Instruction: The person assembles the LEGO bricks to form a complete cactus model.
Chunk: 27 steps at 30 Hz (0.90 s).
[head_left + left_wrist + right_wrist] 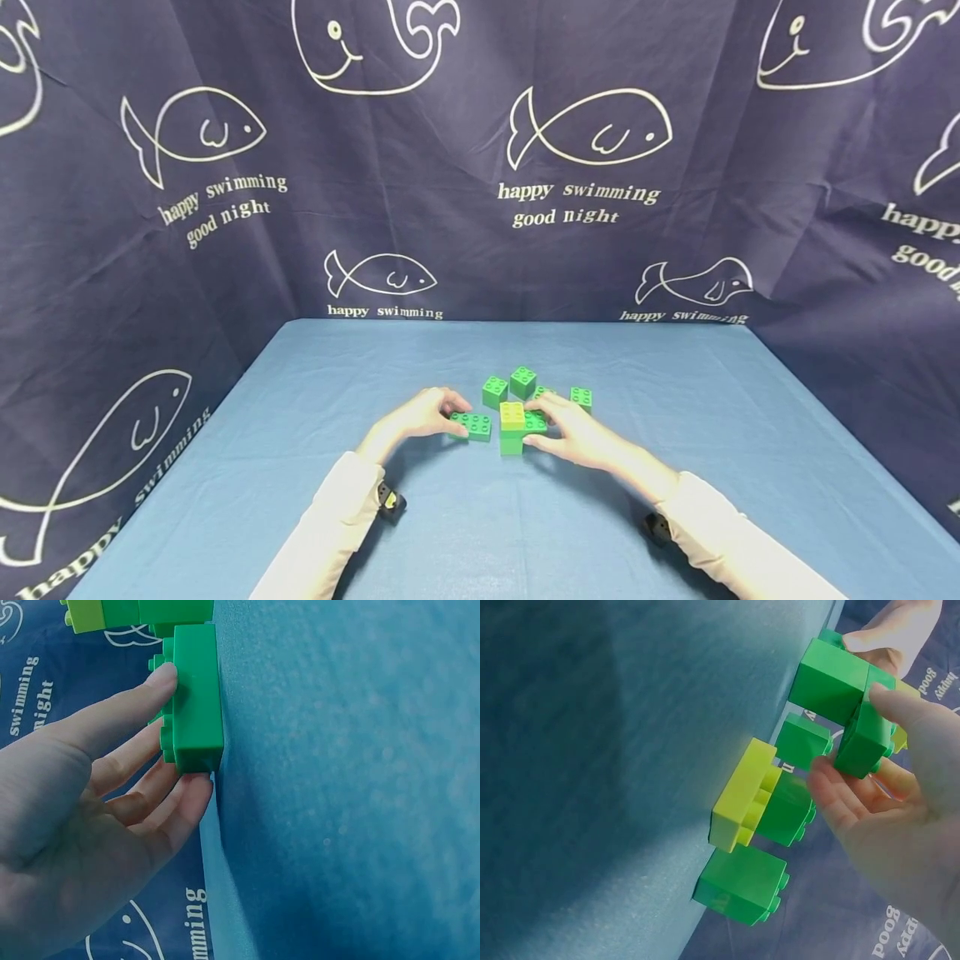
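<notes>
My left hand (429, 412) grips a green eight-stud building brick (199, 697) low at the tabletop, with the thumb along its studded edge and the fingers around the end and far side. To its right stands a small stack with a green brick (512, 443) at the bottom and a yellow brick (512, 414) above. My right hand (572, 429) pinches another green brick (862, 739) between thumb and fingers. That brick sits raised against the stack, on its right side; whether it is pressed fully down cannot be told.
Loose green bricks lie behind the stack, among them one at the back left (494, 391), one farther back (523, 382) and one at the right (581, 397). Beside the right hand lies a yellow brick (744, 796) on the blue-covered table (465, 533). A patterned dark curtain (465, 167) surrounds the table.
</notes>
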Available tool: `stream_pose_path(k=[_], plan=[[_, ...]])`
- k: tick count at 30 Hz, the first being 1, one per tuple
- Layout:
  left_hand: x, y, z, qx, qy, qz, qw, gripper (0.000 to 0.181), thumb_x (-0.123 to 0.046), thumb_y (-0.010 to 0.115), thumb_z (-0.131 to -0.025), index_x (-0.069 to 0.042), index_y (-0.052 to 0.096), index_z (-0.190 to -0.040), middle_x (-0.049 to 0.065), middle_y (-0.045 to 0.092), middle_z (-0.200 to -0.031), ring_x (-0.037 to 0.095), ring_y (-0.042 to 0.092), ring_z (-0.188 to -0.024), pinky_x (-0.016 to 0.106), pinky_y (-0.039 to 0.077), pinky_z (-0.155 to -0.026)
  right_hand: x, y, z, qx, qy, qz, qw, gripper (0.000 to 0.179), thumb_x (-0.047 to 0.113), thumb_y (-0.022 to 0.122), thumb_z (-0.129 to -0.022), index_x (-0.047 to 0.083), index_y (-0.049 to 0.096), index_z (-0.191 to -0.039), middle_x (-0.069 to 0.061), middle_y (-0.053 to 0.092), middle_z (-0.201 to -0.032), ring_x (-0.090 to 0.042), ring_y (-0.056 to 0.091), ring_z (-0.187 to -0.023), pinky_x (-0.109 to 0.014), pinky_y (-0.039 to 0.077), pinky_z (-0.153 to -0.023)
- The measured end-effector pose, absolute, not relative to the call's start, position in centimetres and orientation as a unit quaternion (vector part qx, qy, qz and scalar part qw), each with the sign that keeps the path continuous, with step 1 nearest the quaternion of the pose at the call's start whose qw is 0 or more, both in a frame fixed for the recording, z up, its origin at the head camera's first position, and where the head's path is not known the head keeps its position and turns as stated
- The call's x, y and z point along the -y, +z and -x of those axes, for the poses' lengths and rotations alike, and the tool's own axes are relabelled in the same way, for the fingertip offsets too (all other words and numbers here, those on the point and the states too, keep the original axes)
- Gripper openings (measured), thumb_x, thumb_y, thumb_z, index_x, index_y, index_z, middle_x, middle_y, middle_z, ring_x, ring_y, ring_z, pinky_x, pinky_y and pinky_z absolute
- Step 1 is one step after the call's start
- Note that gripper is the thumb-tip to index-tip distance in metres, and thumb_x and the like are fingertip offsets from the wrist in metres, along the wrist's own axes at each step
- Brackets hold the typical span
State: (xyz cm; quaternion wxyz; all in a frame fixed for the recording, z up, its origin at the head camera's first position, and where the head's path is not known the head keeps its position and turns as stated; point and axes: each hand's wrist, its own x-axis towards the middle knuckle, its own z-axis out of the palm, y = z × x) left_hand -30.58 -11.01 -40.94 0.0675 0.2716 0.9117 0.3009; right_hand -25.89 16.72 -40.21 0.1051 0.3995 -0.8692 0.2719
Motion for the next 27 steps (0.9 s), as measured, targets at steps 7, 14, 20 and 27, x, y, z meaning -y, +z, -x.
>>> stream_pose_path(k=[7, 14, 20, 27], plan=[[11.18, -41.03, 30.78, -0.910, 0.289, -0.286, 0.081, 0.040, -0.017, 0.079, -0.073, -0.005, 0.067, -0.110, 0.007, 0.069, -0.104, 0.017, 0.062, -0.089, 0.028, 0.050, -0.082, -16.76, -40.21, 25.94, 0.867, 0.269, -0.405, 0.111, 0.033, 0.016, 0.068, -0.085, 0.002, 0.058, -0.113, -0.009, 0.061, -0.106, -0.017, 0.058, -0.087, -0.029, 0.052, -0.076], [11.23, -41.03, 30.64, -0.910, 0.295, -0.280, 0.079, 0.036, -0.017, 0.077, -0.075, -0.006, 0.067, -0.107, 0.007, 0.069, -0.101, 0.016, 0.062, -0.087, 0.029, 0.050, -0.080, -16.77, -40.24, 25.89, 0.866, 0.268, -0.407, 0.111, 0.032, 0.015, 0.068, -0.085, 0.002, 0.058, -0.112, -0.009, 0.061, -0.105, -0.017, 0.058, -0.087, -0.029, 0.052, -0.076], [11.16, -40.96, 30.63, -0.909, 0.304, -0.278, 0.060, 0.036, -0.022, 0.077, -0.075, -0.007, 0.066, -0.107, 0.007, 0.068, -0.103, 0.018, 0.060, -0.090, 0.032, 0.049, -0.083, -16.76, -40.24, 25.87, 0.866, 0.265, -0.408, 0.115, 0.032, 0.016, 0.068, -0.085, 0.002, 0.058, -0.113, -0.010, 0.062, -0.106, -0.018, 0.059, -0.089, -0.030, 0.053, -0.077], [11.18, -41.05, 30.75, -0.898, 0.332, -0.287, 0.042, 0.033, -0.023, 0.076, -0.076, -0.009, 0.065, -0.105, 0.003, 0.067, -0.101, 0.012, 0.059, -0.086, 0.028, 0.048, -0.081, -16.61, -40.01, 25.72, 0.865, 0.265, -0.408, 0.120, 0.033, 0.014, 0.069, -0.084, 0.001, 0.059, -0.112, -0.010, 0.062, -0.104, -0.016, 0.058, -0.085, -0.029, 0.053, -0.075]])
